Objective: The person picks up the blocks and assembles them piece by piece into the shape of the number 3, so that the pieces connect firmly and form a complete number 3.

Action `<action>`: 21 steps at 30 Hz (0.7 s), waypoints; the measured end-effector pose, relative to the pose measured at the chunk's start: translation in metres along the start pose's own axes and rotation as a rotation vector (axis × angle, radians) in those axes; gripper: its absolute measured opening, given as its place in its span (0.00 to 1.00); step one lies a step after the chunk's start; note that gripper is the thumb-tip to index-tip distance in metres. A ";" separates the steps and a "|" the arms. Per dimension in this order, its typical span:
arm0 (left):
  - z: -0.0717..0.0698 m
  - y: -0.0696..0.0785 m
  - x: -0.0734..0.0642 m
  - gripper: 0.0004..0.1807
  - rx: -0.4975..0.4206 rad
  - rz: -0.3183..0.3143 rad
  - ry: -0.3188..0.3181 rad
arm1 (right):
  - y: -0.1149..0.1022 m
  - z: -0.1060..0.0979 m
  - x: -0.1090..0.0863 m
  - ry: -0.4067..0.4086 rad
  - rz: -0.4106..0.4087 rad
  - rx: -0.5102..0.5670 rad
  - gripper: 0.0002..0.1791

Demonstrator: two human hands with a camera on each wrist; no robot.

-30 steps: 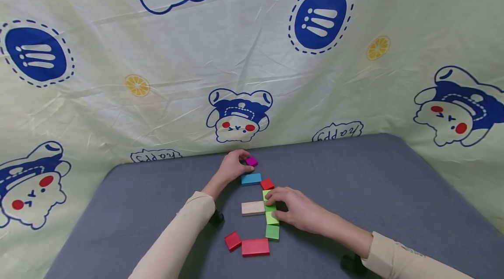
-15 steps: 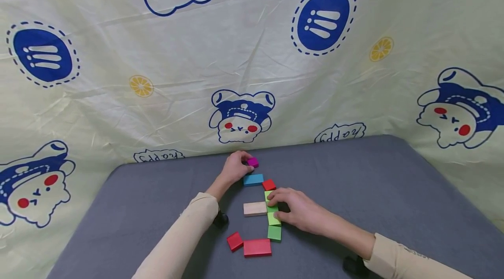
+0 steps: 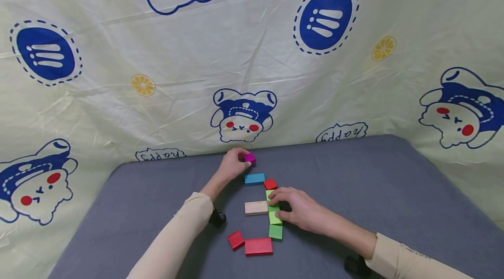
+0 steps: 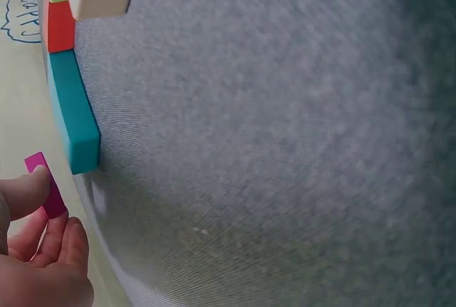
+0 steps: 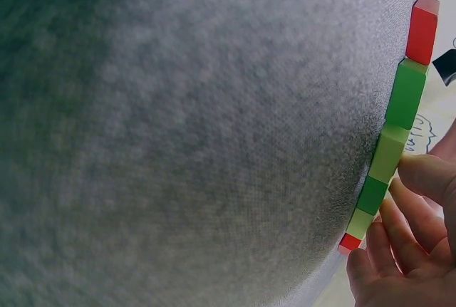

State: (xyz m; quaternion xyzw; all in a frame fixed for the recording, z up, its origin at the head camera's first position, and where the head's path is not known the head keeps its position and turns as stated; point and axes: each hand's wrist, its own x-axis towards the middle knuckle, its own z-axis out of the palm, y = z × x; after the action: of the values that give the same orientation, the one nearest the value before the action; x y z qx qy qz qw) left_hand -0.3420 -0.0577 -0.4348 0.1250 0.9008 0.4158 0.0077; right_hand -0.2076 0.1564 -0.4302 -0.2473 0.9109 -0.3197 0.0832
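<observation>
My left hand pinches a small magenta block between thumb and fingers, just beyond the long blue block. In the left wrist view the magenta block shows apart from the blue block's near end. My right hand rests its thumb and fingertips along a column of small blocks, touching a light green block and the darker green block beside it. The column also holds a small red block, another light green block and a nearer green block.
A plain wooden block juts left from the column's middle. At the near end lie a long red block and a tilted red block touching its corner. A printed cloth hangs behind the grey table.
The left hand has shifted slightly left and farther from the blue block, with the magenta block in its fingers. My right hand and the laid blocks keep their places; the view drifts slightly.
</observation>
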 end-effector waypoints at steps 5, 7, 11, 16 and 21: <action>-0.003 0.004 -0.003 0.15 -0.011 -0.013 -0.007 | 0.000 0.000 0.000 -0.005 -0.004 0.003 0.13; -0.004 0.007 -0.005 0.15 -0.009 -0.010 -0.012 | -0.001 -0.001 0.000 -0.006 -0.001 0.001 0.13; -0.009 0.012 -0.008 0.16 -0.003 -0.005 -0.018 | -0.001 -0.001 0.000 -0.006 0.004 -0.006 0.13; -0.016 0.017 -0.014 0.16 0.004 0.018 -0.023 | -0.001 -0.001 -0.001 -0.005 -0.001 0.001 0.13; -0.021 0.017 -0.023 0.17 -0.014 0.025 -0.033 | -0.002 -0.001 -0.001 -0.003 -0.002 0.004 0.13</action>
State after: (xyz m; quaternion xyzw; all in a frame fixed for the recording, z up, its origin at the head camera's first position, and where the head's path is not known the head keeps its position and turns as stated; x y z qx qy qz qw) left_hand -0.3184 -0.0682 -0.4097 0.1432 0.8959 0.4201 0.0183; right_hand -0.2064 0.1564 -0.4283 -0.2484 0.9100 -0.3211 0.0845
